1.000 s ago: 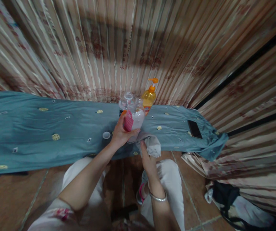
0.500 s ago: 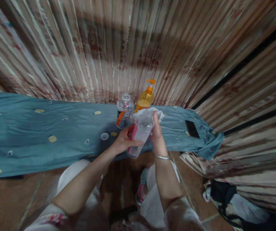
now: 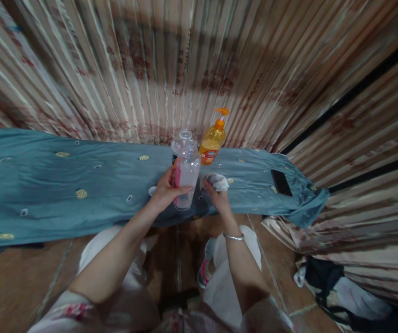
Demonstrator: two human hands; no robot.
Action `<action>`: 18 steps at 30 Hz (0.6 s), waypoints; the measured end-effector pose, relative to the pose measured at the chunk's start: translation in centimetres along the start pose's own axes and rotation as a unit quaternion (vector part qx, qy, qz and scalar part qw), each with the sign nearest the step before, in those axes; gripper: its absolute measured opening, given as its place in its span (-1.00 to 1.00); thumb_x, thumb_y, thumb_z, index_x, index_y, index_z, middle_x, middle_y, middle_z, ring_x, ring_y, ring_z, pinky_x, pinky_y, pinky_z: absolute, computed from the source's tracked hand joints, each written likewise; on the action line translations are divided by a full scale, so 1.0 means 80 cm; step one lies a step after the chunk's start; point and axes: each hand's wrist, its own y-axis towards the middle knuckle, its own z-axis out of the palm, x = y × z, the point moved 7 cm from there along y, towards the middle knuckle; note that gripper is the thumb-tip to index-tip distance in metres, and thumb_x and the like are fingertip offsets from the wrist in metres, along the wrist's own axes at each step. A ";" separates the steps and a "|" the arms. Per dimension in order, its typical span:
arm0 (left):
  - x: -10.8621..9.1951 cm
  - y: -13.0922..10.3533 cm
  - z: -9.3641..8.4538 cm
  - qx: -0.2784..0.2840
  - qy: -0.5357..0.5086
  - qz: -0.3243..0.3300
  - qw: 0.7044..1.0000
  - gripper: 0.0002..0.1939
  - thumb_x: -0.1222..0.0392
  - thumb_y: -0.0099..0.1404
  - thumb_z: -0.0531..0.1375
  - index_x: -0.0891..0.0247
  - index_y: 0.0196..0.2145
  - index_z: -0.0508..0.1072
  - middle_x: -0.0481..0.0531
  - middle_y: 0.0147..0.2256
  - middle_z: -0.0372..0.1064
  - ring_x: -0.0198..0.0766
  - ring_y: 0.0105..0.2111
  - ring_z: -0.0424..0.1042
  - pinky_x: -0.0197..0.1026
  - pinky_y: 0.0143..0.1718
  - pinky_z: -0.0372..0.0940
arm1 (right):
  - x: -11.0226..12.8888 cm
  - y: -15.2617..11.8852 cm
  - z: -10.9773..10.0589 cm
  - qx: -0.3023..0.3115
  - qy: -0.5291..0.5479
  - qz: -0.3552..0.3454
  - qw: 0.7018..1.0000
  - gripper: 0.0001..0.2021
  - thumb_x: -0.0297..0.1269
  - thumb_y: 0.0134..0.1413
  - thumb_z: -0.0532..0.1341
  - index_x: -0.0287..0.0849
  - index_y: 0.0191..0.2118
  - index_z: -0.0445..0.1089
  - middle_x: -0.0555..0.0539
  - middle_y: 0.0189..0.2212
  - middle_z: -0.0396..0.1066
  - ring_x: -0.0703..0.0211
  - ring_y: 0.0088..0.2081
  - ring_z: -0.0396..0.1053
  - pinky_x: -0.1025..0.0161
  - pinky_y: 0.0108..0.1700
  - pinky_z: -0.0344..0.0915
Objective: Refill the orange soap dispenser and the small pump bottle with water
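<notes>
My left hand [image 3: 169,188] is wrapped round a clear plastic bottle [image 3: 189,178] with a pink label on its left side. The bottle is nearly upright over the front of the cloth-covered surface. To its right, my right hand [image 3: 217,193] grips a crumpled white cloth [image 3: 218,181], apart from the bottle. Behind the held bottle stands another clear bottle [image 3: 175,147], mostly hidden by it. A pump bottle [image 3: 212,141] of orange-yellow liquid stands at the back, its orange pump on top. A small white cap [image 3: 152,190] lies beside my left hand, partly covered.
A blue-green cloth [image 3: 108,185] with yellow pineapple prints covers the long, narrow surface. Toward its right end lies a black phone [image 3: 281,182]. Pleated curtains [image 3: 185,69] hang behind and to the right. Dark and pale bundled items [image 3: 337,291] sit on the tiled floor at right.
My right hand has drawn the white cloth off the bottle, moving it down and to the right. The bottle has shifted left and stands more upright, now in front of the other clear bottle.
</notes>
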 end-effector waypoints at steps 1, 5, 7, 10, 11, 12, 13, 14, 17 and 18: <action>0.000 0.001 -0.003 -0.004 0.005 0.004 1.000 -0.15 -0.07 -0.25 0.68 0.17 -0.01 0.54 0.03 -0.10 0.65 0.03 -0.06 0.64 0.02 0.03 0.58 | -0.004 -0.003 0.004 0.010 -0.036 0.003 0.999 -0.72 0.04 0.23 0.33 -0.04 -0.15 0.59 -0.15 -0.13 0.67 -0.13 0.03 0.61 -0.09 0.23 0.49; 0.000 0.001 -0.007 -0.012 0.014 0.008 1.000 -0.16 -0.05 -0.25 0.69 0.15 -0.02 0.52 -0.02 -0.10 0.64 0.00 -0.03 0.63 -0.02 0.09 0.56 | -0.020 -0.010 0.021 0.047 -0.177 0.024 0.983 -0.69 -0.33 0.15 0.34 -0.09 0.03 0.59 -0.24 0.03 0.68 -0.17 0.14 0.60 -0.04 0.27 0.45; -0.001 0.001 -0.010 -0.022 0.015 0.013 1.000 -0.16 -0.03 -0.26 0.69 0.15 -0.02 0.53 -0.02 -0.09 0.63 0.00 -0.01 0.62 -0.02 0.11 0.56 | -0.027 -0.011 0.029 0.068 -0.233 0.028 0.970 -0.55 -0.48 0.06 0.33 -0.15 0.11 0.58 -0.34 0.17 0.63 -0.19 0.23 0.56 -0.06 0.35 0.40; -0.004 0.004 -0.015 -0.034 0.016 0.016 0.999 -0.16 -0.01 -0.26 0.69 0.15 -0.02 0.54 -0.01 -0.09 0.64 0.00 -0.02 0.62 -0.02 0.11 0.55 | -0.037 -0.013 0.039 0.103 -0.294 0.035 0.950 -0.40 -0.57 -0.01 0.34 -0.22 0.22 0.54 -0.47 0.36 0.48 -0.27 0.33 0.49 -0.13 0.41 0.34; -0.004 0.005 -0.018 -0.035 0.017 0.017 0.999 -0.16 -0.01 -0.26 0.69 0.15 -0.01 0.54 -0.01 -0.08 0.64 0.00 -0.01 0.62 -0.02 0.11 0.55 | -0.040 -0.015 0.041 0.115 -0.308 0.037 0.944 -0.35 -0.57 -0.03 0.35 -0.22 0.26 0.53 -0.48 0.41 0.42 -0.29 0.37 0.45 -0.16 0.43 0.32; -0.005 0.007 -0.020 -0.036 0.017 0.019 0.999 -0.16 -0.01 -0.26 0.69 0.15 -0.01 0.54 -0.01 -0.07 0.64 0.01 0.00 0.62 -0.03 0.12 0.54 | -0.042 -0.016 0.043 0.128 -0.320 0.038 0.938 -0.30 -0.56 -0.03 0.38 -0.20 0.30 0.51 -0.47 0.46 0.37 -0.32 0.42 0.40 -0.18 0.45 0.29; -0.006 0.008 -0.022 -0.037 0.016 0.022 0.999 -0.15 0.00 -0.25 0.69 0.16 0.00 0.53 0.00 -0.06 0.63 0.01 0.01 0.61 -0.03 0.12 0.53 | -0.044 -0.018 0.044 0.141 -0.330 0.038 0.933 -0.26 -0.54 -0.03 0.40 -0.16 0.35 0.48 -0.44 0.50 0.33 -0.34 0.47 0.35 -0.22 0.47 0.27; -0.007 0.010 -0.025 -0.040 0.013 0.024 0.999 -0.15 0.00 -0.25 0.68 0.16 0.01 0.52 0.01 -0.05 0.63 0.01 0.02 0.61 -0.04 0.12 0.52 | -0.045 -0.021 0.044 0.154 -0.338 0.038 0.928 -0.21 -0.51 -0.04 0.44 -0.11 0.39 0.46 -0.42 0.54 0.28 -0.36 0.51 0.29 -0.26 0.48 0.24; -0.011 0.012 -0.033 -0.054 0.010 0.034 0.998 -0.14 0.02 -0.24 0.68 0.18 0.02 0.51 0.02 -0.05 0.62 0.01 0.02 0.61 -0.05 0.12 0.51 | -0.042 -0.031 0.042 0.191 -0.353 0.034 0.915 -0.03 -0.41 -0.13 0.56 -0.08 0.48 0.39 -0.42 0.61 0.16 -0.44 0.60 0.13 -0.34 0.51 0.18; -0.013 0.013 -0.035 -0.058 0.012 0.037 0.998 -0.15 0.03 -0.23 0.67 0.18 0.03 0.51 0.02 -0.05 0.62 0.00 0.01 0.61 -0.05 0.11 0.51 | -0.039 -0.035 0.040 0.201 -0.356 0.030 0.912 0.02 -0.39 -0.18 0.59 -0.10 0.50 0.37 -0.44 0.61 0.14 -0.46 0.61 0.10 -0.35 0.52 0.16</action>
